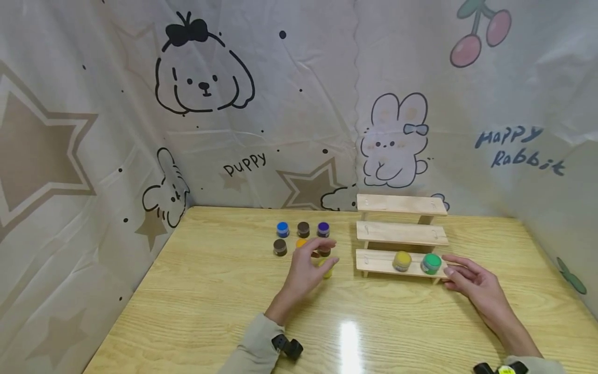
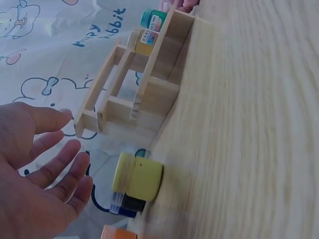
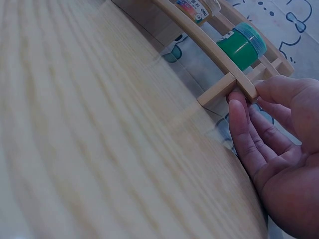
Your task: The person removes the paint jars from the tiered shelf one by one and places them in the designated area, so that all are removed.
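My left hand (image 1: pixel 306 267) is over a group of small paint jars, its fingers spread and nothing between them. Just below it is a yellow jar (image 1: pixel 328 271), partly hidden by the thumb; in the left wrist view this yellow jar (image 2: pixel 144 178) stands apart from the fingertips. At the right, my right hand (image 1: pixel 481 288) pinches the end of the lowest board of a three-step wooden shelf (image 1: pixel 376 264), one finger tucked under the board (image 3: pixel 212 50). That step carries a dark-yellow jar (image 1: pixel 402 261) and a green jar (image 1: pixel 431 264), the green one nearest the fingers.
Behind my left hand stand a blue jar (image 1: pixel 282 229), a dark brown jar (image 1: pixel 303 229) and a purple jar (image 1: pixel 323 229). Another dark jar (image 1: pixel 280 247) and an orange jar (image 1: pixel 301 242) sit closer. A printed curtain (image 1: pixel 299 114) hangs along the wooden table's (image 1: pixel 210 291) back edge.
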Demonstrator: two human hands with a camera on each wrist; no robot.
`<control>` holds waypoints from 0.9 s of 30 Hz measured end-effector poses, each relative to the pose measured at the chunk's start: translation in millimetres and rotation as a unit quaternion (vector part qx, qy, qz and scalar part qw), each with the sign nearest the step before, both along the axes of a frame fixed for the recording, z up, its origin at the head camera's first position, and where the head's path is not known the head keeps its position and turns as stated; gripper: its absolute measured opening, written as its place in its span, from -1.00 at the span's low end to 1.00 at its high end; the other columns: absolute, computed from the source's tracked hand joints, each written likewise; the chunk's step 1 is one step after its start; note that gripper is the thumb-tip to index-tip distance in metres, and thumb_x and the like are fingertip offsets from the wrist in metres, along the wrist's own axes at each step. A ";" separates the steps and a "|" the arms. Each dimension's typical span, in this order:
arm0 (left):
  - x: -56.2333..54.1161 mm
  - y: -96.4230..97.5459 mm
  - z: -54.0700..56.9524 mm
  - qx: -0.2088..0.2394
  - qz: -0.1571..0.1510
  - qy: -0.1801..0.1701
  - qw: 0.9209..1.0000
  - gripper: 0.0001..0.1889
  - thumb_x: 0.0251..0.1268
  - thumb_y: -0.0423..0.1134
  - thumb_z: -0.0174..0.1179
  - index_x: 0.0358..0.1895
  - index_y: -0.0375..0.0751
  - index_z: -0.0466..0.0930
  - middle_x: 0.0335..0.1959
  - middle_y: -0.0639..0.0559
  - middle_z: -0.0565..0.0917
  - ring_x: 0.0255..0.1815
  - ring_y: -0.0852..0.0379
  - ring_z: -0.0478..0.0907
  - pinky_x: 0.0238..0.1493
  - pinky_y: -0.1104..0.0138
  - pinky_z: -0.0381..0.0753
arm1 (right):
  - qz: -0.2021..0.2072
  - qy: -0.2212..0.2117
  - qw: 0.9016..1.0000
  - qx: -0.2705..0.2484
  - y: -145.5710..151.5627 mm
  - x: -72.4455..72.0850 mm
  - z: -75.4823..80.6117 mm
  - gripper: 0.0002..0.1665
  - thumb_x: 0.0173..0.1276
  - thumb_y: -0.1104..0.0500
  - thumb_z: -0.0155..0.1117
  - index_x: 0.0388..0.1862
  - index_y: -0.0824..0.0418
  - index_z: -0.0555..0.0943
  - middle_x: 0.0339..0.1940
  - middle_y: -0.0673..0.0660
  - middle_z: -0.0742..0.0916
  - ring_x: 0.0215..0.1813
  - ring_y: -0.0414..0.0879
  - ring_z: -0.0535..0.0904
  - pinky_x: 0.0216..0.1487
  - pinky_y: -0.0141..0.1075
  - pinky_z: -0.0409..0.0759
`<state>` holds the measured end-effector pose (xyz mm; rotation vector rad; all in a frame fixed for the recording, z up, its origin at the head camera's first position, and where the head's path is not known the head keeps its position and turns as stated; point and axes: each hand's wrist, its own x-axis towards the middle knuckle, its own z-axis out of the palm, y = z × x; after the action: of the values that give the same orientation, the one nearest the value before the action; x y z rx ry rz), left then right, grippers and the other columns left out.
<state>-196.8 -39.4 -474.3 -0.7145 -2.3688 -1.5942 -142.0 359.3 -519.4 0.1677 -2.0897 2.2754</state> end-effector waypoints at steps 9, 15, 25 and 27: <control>1.2 12.7 3.9 0.009 -0.018 -0.017 1.000 -0.64 0.30 -0.35 0.41 0.14 -0.24 0.65 0.03 -0.11 0.72 0.03 -0.05 0.65 0.06 -0.09 0.64 | 0.001 0.006 1.000 -0.003 1.8 -0.4 -1.7 -0.54 0.53 0.37 0.20 0.37 0.35 0.51 0.11 -0.11 0.75 -0.07 -0.22 0.74 -0.09 -0.29 0.73; 4.2 24.0 6.1 -0.008 -0.026 -0.017 0.999 -0.65 0.27 -0.36 0.43 0.11 -0.25 0.65 0.02 -0.03 0.72 0.05 0.01 0.64 0.03 -0.03 0.65 | 0.003 -0.001 1.000 -0.008 1.5 0.5 -1.7 -0.53 0.53 0.36 0.21 0.38 0.35 0.50 0.09 -0.08 0.77 -0.07 -0.21 0.75 -0.08 -0.28 0.73; 4.2 41.9 7.3 -0.004 -0.041 -0.019 0.999 -0.63 0.26 -0.34 0.45 0.10 -0.29 0.63 0.04 -0.03 0.72 0.05 0.02 0.64 0.03 -0.01 0.67 | -0.001 -0.005 1.000 -0.005 1.5 -0.4 0.2 -0.54 0.52 0.35 0.22 0.37 0.33 0.53 0.09 -0.09 0.77 -0.07 -0.21 0.75 -0.09 -0.29 0.73; 3.8 45.4 7.6 -0.001 -0.046 -0.021 0.999 -0.63 0.26 -0.35 0.45 0.11 -0.29 0.63 0.04 -0.04 0.71 0.05 0.01 0.64 0.03 -0.01 0.67 | -0.003 -0.008 1.000 -0.003 0.4 -0.8 0.7 -0.54 0.53 0.34 0.23 0.37 0.32 0.53 0.10 -0.11 0.76 -0.08 -0.22 0.75 -0.09 -0.30 0.73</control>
<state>-192.9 6.0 -466.7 -0.8092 -2.3994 -1.6579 -142.8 359.7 -518.6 0.1422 -2.0893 2.2865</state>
